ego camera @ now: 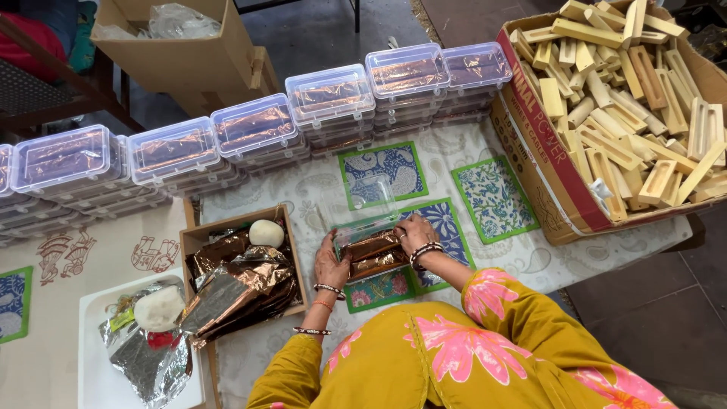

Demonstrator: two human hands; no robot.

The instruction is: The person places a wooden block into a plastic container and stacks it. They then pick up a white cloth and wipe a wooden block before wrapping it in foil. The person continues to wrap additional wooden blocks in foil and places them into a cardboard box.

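Seen from above, a person in a mustard garment with pink flowers works on a patterned cloth (303, 189), both hands closed around an open clear plastic box (369, 246) lying between them: the left hand (331, 263) grips its near-left end, fingers curled on the side, while the right hand (415, 231) presses on its far-right end, its lid (369, 193) standing up just beyond the fingers. Inside the box sits a copper foil-wrapped packet (372, 254), filling it closely. The likely risk is that the crinkled foil rides up over the rim and catches under the lid, or tears if pushed hard — the fit looks snug. Left of the left hand, a shallow cardboard tray (195, 236) holds loose copper foil sheets and a pale round lump (266, 232); farther left, a white tray (95, 371) carries silver foil and another white lump (158, 307). Well beyond both hands runs a row of stacked, closed clear boxes (329, 102), each showing copper foil inside. To the right of the right hand a large carton (541, 151) is heaped with pale wooden blocks (628, 98) — piled above its rim, so a nudge could spill some
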